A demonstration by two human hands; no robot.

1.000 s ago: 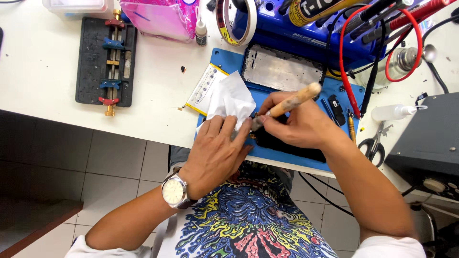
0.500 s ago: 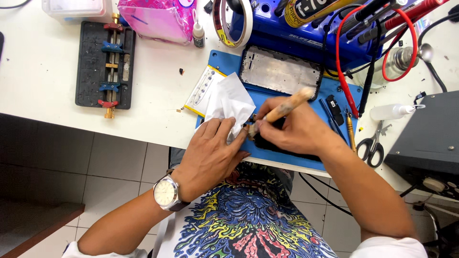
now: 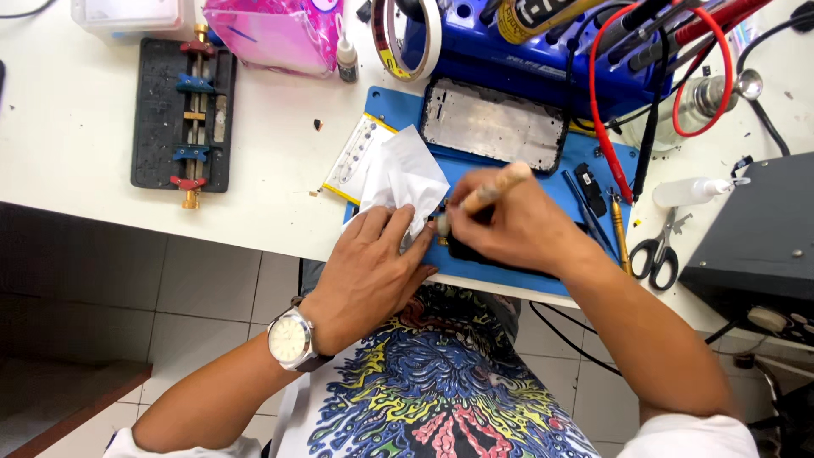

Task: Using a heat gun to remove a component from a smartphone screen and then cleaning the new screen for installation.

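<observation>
- White tissue (image 3: pixel 407 174) is pinned under the left hand (image 3: pixel 373 267) at the near-left edge of the blue mat (image 3: pixel 517 271); fingers lie flat and spread, nothing is clasped, grip is a press rather than a hold.
- Wooden-handled tool (image 3: pixel 496 185) is held in the right hand (image 3: pixel 517 225), grip closed round it pen-fashion; tip is hidden approx. where the two hands meet.
- Dark device (image 3: pixel 475 254) lies on the mat under the right hand, mostly covered; a small brass-coloured part shows at its left end.
- Vs. a second ago: tool handle is seen lower and more tucked in, with less of it showing; right hand has been drawn closer over the device, left hand has shifted slightly toward the person.
- Judged from that: work at the device's left end looks mid-way, w/ the tip kept on one spot.
- Metal phone frame (image 3: pixel 492 123) lies apart at the mat's far side; scissors (image 3: pixel 657 254) and tweezers (image 3: pixel 617 229) sit to the right on the counter (image 3: pixel 76 199).
</observation>
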